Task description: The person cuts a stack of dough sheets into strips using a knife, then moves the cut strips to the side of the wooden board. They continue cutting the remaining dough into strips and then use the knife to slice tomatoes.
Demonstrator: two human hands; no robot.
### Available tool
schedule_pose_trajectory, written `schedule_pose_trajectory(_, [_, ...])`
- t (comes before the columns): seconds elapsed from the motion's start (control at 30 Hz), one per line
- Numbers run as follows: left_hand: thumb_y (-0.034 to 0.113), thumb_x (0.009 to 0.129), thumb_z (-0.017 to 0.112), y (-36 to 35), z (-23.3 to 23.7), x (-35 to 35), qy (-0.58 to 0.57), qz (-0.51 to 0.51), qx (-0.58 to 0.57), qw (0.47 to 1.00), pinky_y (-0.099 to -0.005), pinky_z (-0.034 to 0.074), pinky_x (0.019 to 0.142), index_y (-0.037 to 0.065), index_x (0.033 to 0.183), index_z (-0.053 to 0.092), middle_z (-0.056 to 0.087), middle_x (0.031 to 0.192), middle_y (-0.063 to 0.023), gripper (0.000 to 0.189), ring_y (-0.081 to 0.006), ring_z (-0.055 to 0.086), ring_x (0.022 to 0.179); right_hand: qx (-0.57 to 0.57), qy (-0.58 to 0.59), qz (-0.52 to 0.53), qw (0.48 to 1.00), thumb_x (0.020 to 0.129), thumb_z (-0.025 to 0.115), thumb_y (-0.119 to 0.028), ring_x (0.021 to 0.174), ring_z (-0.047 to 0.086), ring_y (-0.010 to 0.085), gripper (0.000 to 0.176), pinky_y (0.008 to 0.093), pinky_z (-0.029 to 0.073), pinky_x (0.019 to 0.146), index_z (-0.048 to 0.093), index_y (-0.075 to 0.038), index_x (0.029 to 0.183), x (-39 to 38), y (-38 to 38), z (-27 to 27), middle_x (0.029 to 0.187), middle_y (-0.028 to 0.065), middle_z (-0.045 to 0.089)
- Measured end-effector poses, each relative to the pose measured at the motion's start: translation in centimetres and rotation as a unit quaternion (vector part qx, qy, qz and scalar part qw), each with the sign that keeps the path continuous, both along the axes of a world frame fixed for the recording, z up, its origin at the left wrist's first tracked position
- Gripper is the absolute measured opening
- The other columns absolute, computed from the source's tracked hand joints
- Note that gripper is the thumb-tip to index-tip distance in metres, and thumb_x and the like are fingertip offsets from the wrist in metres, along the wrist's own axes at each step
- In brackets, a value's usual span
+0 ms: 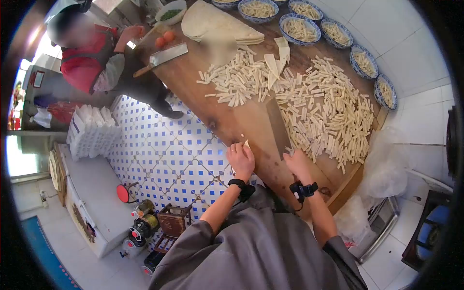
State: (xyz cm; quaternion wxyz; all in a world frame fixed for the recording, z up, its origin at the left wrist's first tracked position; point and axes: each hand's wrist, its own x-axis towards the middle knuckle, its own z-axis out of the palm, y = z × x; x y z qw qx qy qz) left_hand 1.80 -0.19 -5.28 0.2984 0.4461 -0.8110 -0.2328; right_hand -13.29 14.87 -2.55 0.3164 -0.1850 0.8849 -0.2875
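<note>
My left hand (240,158) is at the near-left edge of the wooden table (227,121), its fingers closed on a small pale piece of dough (247,143). My right hand (297,164) is wrapped round the handle end of a wide cleaver (278,126), whose blade points away from me. A large heap of cut dough strips (328,111) lies just right of the blade, and a smaller heap (237,79) lies beyond it. Between the heaps rest flat dough pieces (275,65).
Patterned bowls of strips (299,30) line the wall side. Folded dough sheets (217,24), a second cleaver (168,54) and tomatoes (169,36) lie at the far side. Another person (92,63) stands at the left. Plastic bags (384,169) hang at the right.
</note>
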Motion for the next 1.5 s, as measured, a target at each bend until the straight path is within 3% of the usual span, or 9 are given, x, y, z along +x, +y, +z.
schedule_pose_trajectory(0.23, [0.014, 0.089, 0.053, 0.3, 0.3, -2.2, -0.020, 0.043, -0.004, 0.999, -0.0454, 0.040, 0.079, 0.003, 0.093, 0.061, 0.060, 0.092, -0.0135, 0.014, -0.0342, 0.053, 0.090, 0.004, -0.019, 0.065, 0.998, 0.083, 0.066, -0.030, 0.074, 0.065, 0.0440, 0.039, 0.0477, 0.052, 0.066, 0.065, 0.009, 0.084, 3.8, -1.1, 1.3, 0.074, 0.0284, 0.064])
schedule_pose_trajectory(0.43, [0.020, 0.090, 0.057, -0.3, 1.0, 0.0, 0.006, -0.053, 0.034, 0.998, -0.0459, 0.039, 0.083, 0.004, 0.096, 0.063, 0.060, 0.093, -0.0118, 0.018, -0.0330, 0.053, 0.092, 0.007, -0.025, 0.073, 0.997, 0.083, 0.065, -0.026, 0.072, 0.065, 0.0438, 0.034, 0.0482, 0.051, 0.063, 0.065, 0.008, 0.084, 5.8, -1.2, 2.6, 0.072, 0.0288, 0.063])
schedule_pose_trajectory(0.6, [0.024, 0.090, 0.058, 1.0, 2.3, -0.5, -0.036, 0.063, 0.089, 0.993, -0.0499, 0.035, 0.089, 0.001, 0.099, 0.061, 0.056, 0.106, -0.0198, 0.025, -0.0373, 0.047, 0.103, 0.018, -0.005, 0.110, 0.994, 0.085, 0.061, -0.020, 0.074, 0.064, 0.0465, 0.029, 0.0492, 0.051, 0.064, 0.063, 0.010, 0.088, 7.7, -1.4, 2.4, 0.074, 0.0314, 0.062])
schedule_pose_trajectory(0.7, [0.025, 0.091, 0.058, 1.7, 0.0, -0.6, -0.032, 0.062, 0.067, 0.995, -0.0520, 0.033, 0.091, -0.002, 0.104, 0.057, 0.052, 0.108, -0.0262, 0.029, -0.0423, 0.044, 0.104, -0.071, 0.023, 0.089, 0.993, 0.081, 0.061, -0.019, 0.074, 0.063, 0.0491, 0.028, 0.0530, 0.051, 0.067, 0.064, 0.009, 0.079, 8.6, -1.2, 1.6, 0.074, 0.0321, 0.061])
schedule_pose_trajectory(0.83, [0.023, 0.089, 0.058, 2.1, 0.1, -1.3, -0.048, 0.079, 0.063, 0.994, -0.0537, 0.031, 0.092, -0.004, 0.105, 0.055, 0.049, 0.106, -0.0290, 0.032, -0.0447, 0.042, 0.103, -0.046, -0.010, 0.101, 0.994, 0.080, 0.057, -0.014, 0.075, 0.062, 0.0489, 0.025, 0.0524, 0.050, 0.066, 0.062, 0.010, 0.075, 8.5, -2.0, 3.5, 0.071, 0.0324, 0.060])
schedule_pose_trajectory(1.03, [0.025, 0.087, 0.060, 1.0, 1.3, -3.3, 0.027, 0.098, 0.066, 0.993, -0.0526, 0.035, 0.089, -0.004, 0.100, 0.057, 0.051, 0.102, -0.0271, 0.032, -0.0433, 0.044, 0.097, -0.074, 0.014, 0.083, 0.994, 0.082, 0.056, -0.013, 0.071, 0.063, 0.0476, 0.024, 0.0505, 0.047, 0.058, 0.061, 0.010, 0.077, 7.6, -2.3, 1.2, 0.068, 0.0331, 0.057])
schedule_pose_trajectory(1.23, [0.028, 0.088, 0.060, -0.5, 0.4, -5.8, -0.030, 0.111, 0.028, 0.993, -0.0503, 0.034, 0.087, 0.001, 0.100, 0.061, 0.054, 0.104, -0.0228, 0.030, -0.0408, 0.046, 0.097, -0.045, 0.027, 0.097, 0.994, 0.080, 0.059, -0.014, 0.075, 0.065, 0.0467, 0.025, 0.0505, 0.049, 0.063, 0.061, 0.011, 0.079, 4.5, -3.5, 1.6, 0.070, 0.0322, 0.060])
schedule_pose_trajectory(1.33, [0.029, 0.089, 0.060, -0.2, 2.3, -4.8, -0.076, 0.078, 0.064, 0.992, -0.0494, 0.033, 0.088, 0.005, 0.102, 0.063, 0.059, 0.104, -0.0149, 0.027, -0.0344, 0.047, 0.103, -0.021, 0.048, 0.078, 0.996, 0.079, 0.060, -0.015, 0.073, 0.064, 0.0472, 0.026, 0.0506, 0.049, 0.064, 0.062, 0.011, 0.076, 5.2, -3.4, 3.2, 0.069, 0.0320, 0.060])
schedule_pose_trajectory(1.5, [0.023, 0.089, 0.061, -2.3, 1.1, -3.4, -0.004, -0.019, -0.033, 0.999, -0.0511, 0.035, 0.087, 0.006, 0.095, 0.062, 0.059, 0.096, -0.0167, 0.018, -0.0355, 0.051, 0.100, -0.014, 0.105, 0.100, 0.989, 0.078, 0.060, -0.017, 0.068, 0.064, 0.0461, 0.028, 0.0511, 0.050, 0.060, 0.063, 0.010, 0.072, 5.2, -2.6, 1.3, 0.067, 0.0311, 0.061])
